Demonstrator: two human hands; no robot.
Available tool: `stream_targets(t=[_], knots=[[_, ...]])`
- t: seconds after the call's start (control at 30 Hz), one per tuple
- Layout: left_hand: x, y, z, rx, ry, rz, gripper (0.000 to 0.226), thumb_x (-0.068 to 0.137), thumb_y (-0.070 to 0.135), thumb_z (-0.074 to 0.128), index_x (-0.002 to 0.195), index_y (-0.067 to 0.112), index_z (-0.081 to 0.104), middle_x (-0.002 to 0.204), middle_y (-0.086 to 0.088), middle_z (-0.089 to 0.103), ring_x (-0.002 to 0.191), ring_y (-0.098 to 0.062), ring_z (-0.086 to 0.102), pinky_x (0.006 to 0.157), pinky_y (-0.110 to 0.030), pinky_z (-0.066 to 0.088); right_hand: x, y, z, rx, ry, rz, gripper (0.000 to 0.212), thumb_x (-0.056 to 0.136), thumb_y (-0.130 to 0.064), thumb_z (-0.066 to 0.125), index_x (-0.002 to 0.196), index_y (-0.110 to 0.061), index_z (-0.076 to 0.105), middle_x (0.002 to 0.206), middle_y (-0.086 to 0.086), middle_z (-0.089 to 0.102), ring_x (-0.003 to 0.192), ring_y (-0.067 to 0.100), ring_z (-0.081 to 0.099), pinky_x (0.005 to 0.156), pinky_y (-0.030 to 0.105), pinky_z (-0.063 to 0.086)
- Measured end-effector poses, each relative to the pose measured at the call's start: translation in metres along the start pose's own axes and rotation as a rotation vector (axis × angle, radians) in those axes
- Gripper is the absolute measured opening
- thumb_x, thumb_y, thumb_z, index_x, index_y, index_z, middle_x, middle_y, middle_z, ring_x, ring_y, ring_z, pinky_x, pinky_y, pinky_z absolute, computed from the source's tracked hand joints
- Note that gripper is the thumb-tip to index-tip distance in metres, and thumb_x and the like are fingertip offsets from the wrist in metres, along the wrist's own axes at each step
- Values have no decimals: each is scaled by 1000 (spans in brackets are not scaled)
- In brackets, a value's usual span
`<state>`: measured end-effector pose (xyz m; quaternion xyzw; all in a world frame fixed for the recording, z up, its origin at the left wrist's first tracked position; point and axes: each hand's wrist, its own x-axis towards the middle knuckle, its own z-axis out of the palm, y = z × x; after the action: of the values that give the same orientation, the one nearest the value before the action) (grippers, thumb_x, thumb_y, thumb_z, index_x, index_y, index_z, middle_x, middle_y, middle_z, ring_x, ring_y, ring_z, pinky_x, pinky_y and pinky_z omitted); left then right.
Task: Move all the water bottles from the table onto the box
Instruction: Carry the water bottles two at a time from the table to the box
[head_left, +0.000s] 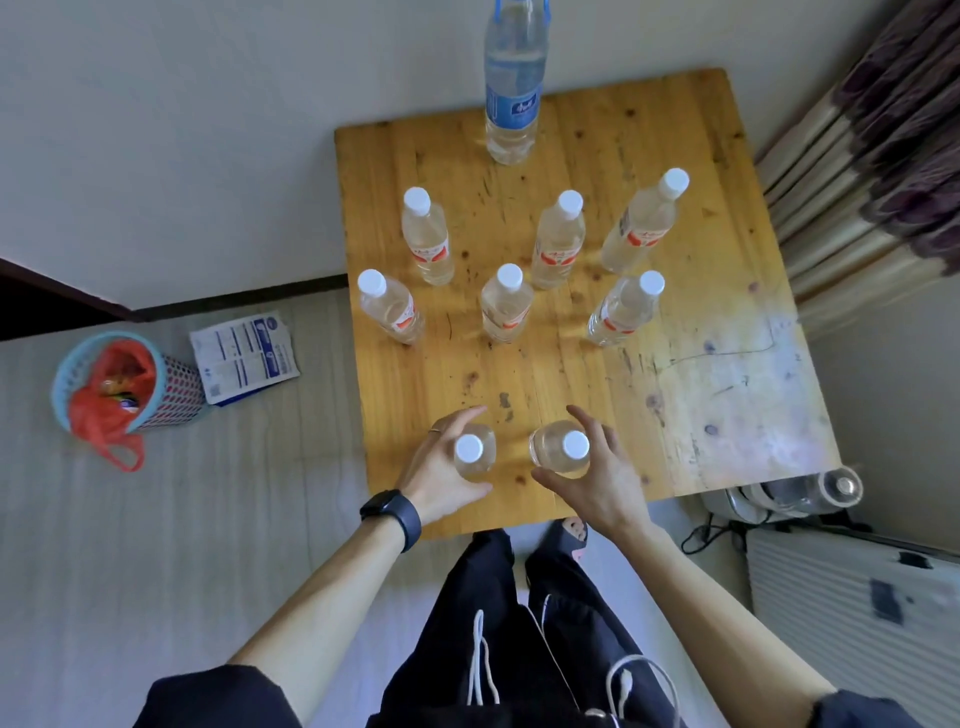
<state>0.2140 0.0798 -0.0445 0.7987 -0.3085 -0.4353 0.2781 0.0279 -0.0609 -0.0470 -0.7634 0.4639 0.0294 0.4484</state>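
Several small clear water bottles with white caps and red labels stand on the wooden table (675, 395), among them one in the middle (505, 306). A large blue-labelled bottle (514, 88) stands at the far edge. Near the front edge, my left hand (441, 467) curls round one small bottle (472, 452). My right hand (597, 467) curls round another small bottle (563, 449) beside it. Both bottles stand upright on the table.
On the floor to the left sit a mesh bin with a red bag (124, 384) and a flat printed package (244, 358). A white ribbed appliance (841, 592) and a clear jug (810, 491) lie at the table's right front corner. A curtain (883, 156) hangs at the right.
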Motion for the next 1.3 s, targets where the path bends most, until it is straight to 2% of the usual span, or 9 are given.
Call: stream_targets(t=[0.07, 0.13, 0.3, 0.5, 0.7, 0.9, 1.0, 1.2, 1.3], knots=[[-4, -1, 11, -67, 58, -2, 94, 63, 37, 90, 139, 45, 37, 141, 17, 42, 127, -4, 41, 103, -24, 40, 5, 4, -2, 32, -29, -25, 101, 66, -58, 84, 147, -54, 24, 154, -9, 34, 136, 17, 41, 102, 41, 45], [-5, -3, 26, -119, 151, -32, 86, 62, 49, 88, 133, 43, 41, 134, 17, 48, 123, -5, 47, 100, -27, 44, 11, 5, -2, 75, -64, -56, 100, 65, -52, 87, 147, -51, 29, 157, -11, 31, 140, 15, 37, 108, 37, 39], [0, 3, 38, -100, 355, -94, 58, 68, 35, 85, 106, 49, 44, 103, 19, 62, 96, -9, 61, 74, -29, 53, 20, -1, 8, 157, -63, 14, 72, 64, -39, 89, 123, -41, 48, 115, -16, 61, 105, 11, 59, 76, 16, 43], [9, 6, 36, -1, 336, -75, 52, 65, 37, 82, 104, 44, 48, 96, 14, 64, 85, -10, 61, 64, -29, 52, 10, 5, 24, 202, 87, 53, 66, 65, -34, 83, 118, -45, 45, 112, -17, 61, 98, 11, 61, 73, 22, 51], [23, 32, 44, 144, 152, 118, 52, 67, 34, 82, 111, 33, 54, 101, 12, 65, 92, -16, 60, 74, -29, 50, -28, 13, 15, 337, 334, 155, 61, 66, -35, 84, 117, -41, 50, 105, -21, 64, 95, 7, 63, 76, 33, 55], [9, 109, 90, 310, -75, 427, 41, 73, 43, 76, 103, 45, 48, 99, 21, 61, 90, -7, 55, 67, -10, 34, -108, 38, -30, 478, 628, 316, 53, 68, -35, 82, 108, -49, 51, 100, -25, 64, 89, -5, 61, 69, 15, 48], [-9, 152, 128, 375, -222, 621, 46, 73, 42, 77, 108, 44, 49, 104, 19, 62, 92, -9, 57, 69, -20, 40, -158, 56, -54, 534, 856, 419, 47, 70, -35, 83, 99, -50, 50, 92, -23, 65, 82, -7, 60, 58, 8, 43], [-80, 224, 231, 480, -453, 978, 52, 67, 42, 80, 111, 36, 53, 101, 14, 65, 90, -13, 62, 69, -18, 41, -283, 110, -80, 523, 1230, 580, 51, 63, -42, 86, 103, -43, 54, 91, -27, 66, 85, -3, 63, 71, 17, 48], [-139, 253, 287, 502, -539, 1097, 51, 64, 49, 76, 107, 35, 53, 96, 14, 67, 86, -13, 65, 73, -30, 53, -354, 140, -85, 521, 1356, 654, 52, 61, -44, 86, 102, -42, 54, 88, -29, 65, 82, -3, 62, 69, 16, 48]])
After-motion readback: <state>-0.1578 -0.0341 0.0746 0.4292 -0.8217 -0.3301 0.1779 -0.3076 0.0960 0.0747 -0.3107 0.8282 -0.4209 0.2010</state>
